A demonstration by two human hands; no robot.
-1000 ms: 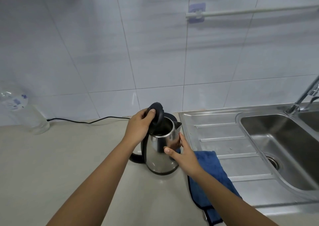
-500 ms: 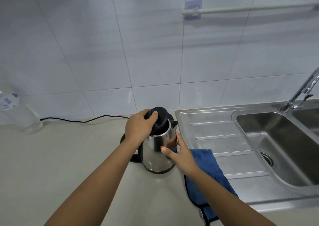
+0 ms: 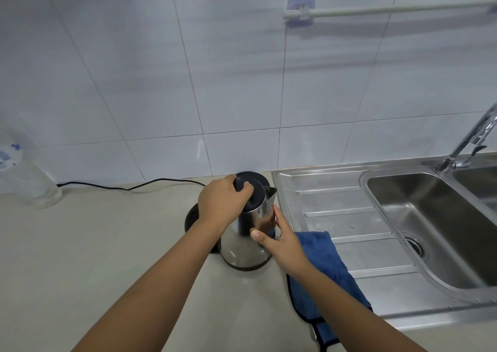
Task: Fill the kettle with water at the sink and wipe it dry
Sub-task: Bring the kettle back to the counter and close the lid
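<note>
A steel kettle [image 3: 243,247] with a black lid [image 3: 255,190] stands upright on the beige counter, just left of the sink's draining board. My left hand [image 3: 220,204] presses down on the lid, which lies flat on the kettle's mouth. My right hand [image 3: 277,240] wraps around the kettle's right side, thumb on the front. A blue cloth [image 3: 326,265] lies under my right forearm, half on the draining board. The steel sink [image 3: 433,233] with its tap [image 3: 470,142] is at the right.
A black base [image 3: 191,217] peeks out behind the kettle, its cord [image 3: 129,187] running left along the wall. A clear plastic bottle [image 3: 29,179] stands at the far left. A white rail [image 3: 390,9] hangs on the tiled wall.
The lid was tipped open a second ago; my left hand has pushed it down onto the kettle. My right hand kept its hold on the body.
</note>
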